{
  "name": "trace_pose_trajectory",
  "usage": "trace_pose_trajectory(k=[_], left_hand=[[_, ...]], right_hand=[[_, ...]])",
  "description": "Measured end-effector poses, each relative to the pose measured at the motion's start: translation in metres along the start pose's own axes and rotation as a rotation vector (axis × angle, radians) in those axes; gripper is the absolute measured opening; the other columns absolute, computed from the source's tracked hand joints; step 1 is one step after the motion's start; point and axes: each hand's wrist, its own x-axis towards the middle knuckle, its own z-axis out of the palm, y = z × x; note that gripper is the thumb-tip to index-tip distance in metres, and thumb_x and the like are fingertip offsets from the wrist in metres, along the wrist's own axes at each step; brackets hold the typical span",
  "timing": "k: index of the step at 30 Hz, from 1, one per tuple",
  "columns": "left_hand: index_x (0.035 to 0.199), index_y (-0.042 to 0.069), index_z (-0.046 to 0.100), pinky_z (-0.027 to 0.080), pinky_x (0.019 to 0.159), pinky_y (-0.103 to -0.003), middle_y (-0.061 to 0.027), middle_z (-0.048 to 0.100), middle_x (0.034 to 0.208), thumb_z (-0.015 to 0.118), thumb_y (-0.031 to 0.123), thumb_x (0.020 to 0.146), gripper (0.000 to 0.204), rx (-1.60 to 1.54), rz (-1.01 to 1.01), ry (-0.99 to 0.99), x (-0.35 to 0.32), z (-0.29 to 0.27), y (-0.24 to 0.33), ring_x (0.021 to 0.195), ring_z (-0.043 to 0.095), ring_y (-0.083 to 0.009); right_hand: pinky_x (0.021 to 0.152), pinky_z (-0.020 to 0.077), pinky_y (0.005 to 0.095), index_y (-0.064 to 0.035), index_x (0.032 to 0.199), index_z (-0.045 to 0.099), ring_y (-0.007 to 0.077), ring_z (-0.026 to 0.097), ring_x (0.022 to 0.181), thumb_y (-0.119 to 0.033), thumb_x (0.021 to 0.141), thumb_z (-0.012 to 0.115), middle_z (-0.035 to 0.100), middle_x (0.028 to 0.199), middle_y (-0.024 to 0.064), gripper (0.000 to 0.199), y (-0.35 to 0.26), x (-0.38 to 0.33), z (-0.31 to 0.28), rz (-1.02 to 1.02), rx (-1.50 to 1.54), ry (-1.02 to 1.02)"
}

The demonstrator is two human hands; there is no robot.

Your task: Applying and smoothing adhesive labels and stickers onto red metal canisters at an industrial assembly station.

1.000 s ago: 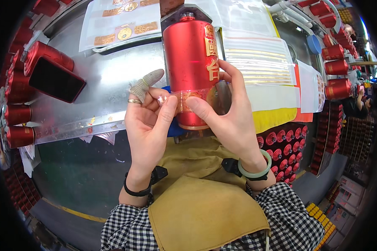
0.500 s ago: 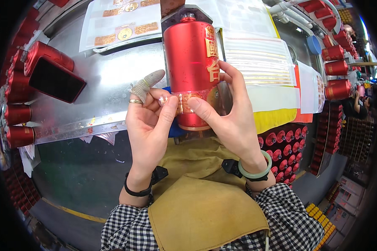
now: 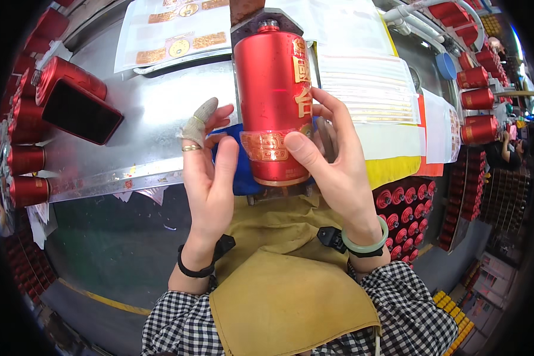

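While the red bottle (image 3: 273, 101) stands upright in front of the person, both hands are up beside it. The bottle is tall and round, with a small cap on top and gold marks down its side. A gold band (image 3: 266, 146) wraps around its lower part. It stands at the near edge of a shiny metal table (image 3: 130, 130), with a blue thing (image 3: 228, 169) just behind its bottom.

The right hand (image 3: 332, 169) grasps the bottle. Its thumb presses on the gold band, and its fingers curl around the far side. The left hand (image 3: 207, 172) is loose, with the fingers spread. Its thumb reaches toward the band, but I cannot tell if it touches. One finger has a grey cloth cover (image 3: 199, 121) on its tip, and one has a ring (image 3: 190, 148).

A green bangle (image 3: 368, 240) sits on the right wrist. A black band (image 3: 196, 270) sits on the left wrist. The person wears checked sleeves and a tan apron (image 3: 291, 296).

On the table at the left lies a dark flat box (image 3: 80, 113), with red bottles (image 3: 26, 160) lying beside it. Sheets with gold stickers (image 3: 172, 35) lie at the back. More red bottles (image 3: 477, 104) lie on the right side, well apart from the hands.
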Motion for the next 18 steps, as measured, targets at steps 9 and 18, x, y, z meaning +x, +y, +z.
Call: trace_pose_trajectory(k=[9, 18], left_hand=[[0.160, -0.002, 0.035, 0.030, 0.125, -0.047, -0.0245, 0.039, 0.163, 0.096, 0.014, 0.069, 0.111, 0.505, 0.271, -0.152, -0.006, 0.011, -0.007, 0.150, 0.043, -0.0358], [0.164, -0.005, 0.009, 0.030, 0.125, -0.043, -0.0211, 0.022, 0.169, 0.069, 0.004, 0.098, 0.090, -0.410, -0.104, -0.087, 0.003, 0.031, 0.023, 0.154, 0.032, -0.0309]], right_hand=[[0.093, 0.0522, 0.0327, 0.0067, 0.150, 0.041, 0.0169, 0.061, 0.107, -0.032, 0.094, 0.082, 0.058, 0.127, 0.0140, 0.080, 0.007, 0.003, -0.012, -0.006, 0.027, -0.001], [0.106, 0.0472, 0.0384, 0.0080, 0.148, 0.046, 0.0258, 0.058, 0.124, -0.033, 0.094, 0.080, 0.059, 0.135, 0.0199, 0.076, 0.020, 0.002, -0.013, 0.042, -0.006, -0.047]])
